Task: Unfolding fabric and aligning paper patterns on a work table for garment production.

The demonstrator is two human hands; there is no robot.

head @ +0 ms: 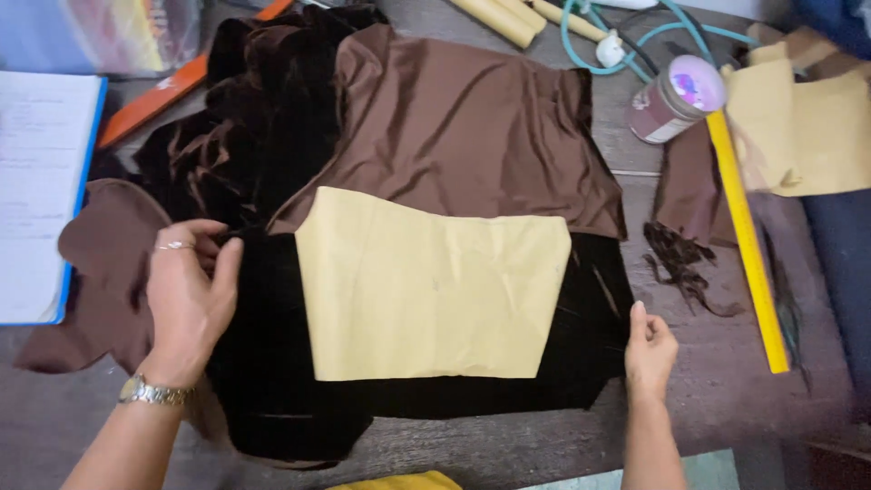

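Nearest me, at the lower edge of view, a yellow corner (399, 482) and a pale green sheet (689, 472), both mostly cut off. Above them my forearms reach onto the bench (508, 449).

Left hand (186, 295): fingers curled, pinching the left edge of the black velvet (272, 363) between thumb and fingertips; ring and wristwatch (152, 392) visible. Right hand (649, 349): fingers pressed together, held edge-on against the velvet's right edge; I cannot tell whether it grips the cloth or only steadies it.

The velvet lies flat in the middle of the bench, with a tan paper pattern piece (431, 290) lying on top of it. Brown satin lining (454, 127) is spread just behind, overlapping the velvet's upper edge.

Handling judgement: velvet looks soft, limp and fairly heavy; its pile should grip rather than slide. Best taken at opposite edges, as now, to keep it taut. The paper is light, creased, loose; likely to shift if the cloth is tugged.

Surroundings: yellow ruler (744, 236) at right, a jar (676, 100) beyond it, dark scraps (680, 268) between, open notebook (41, 191) far left.
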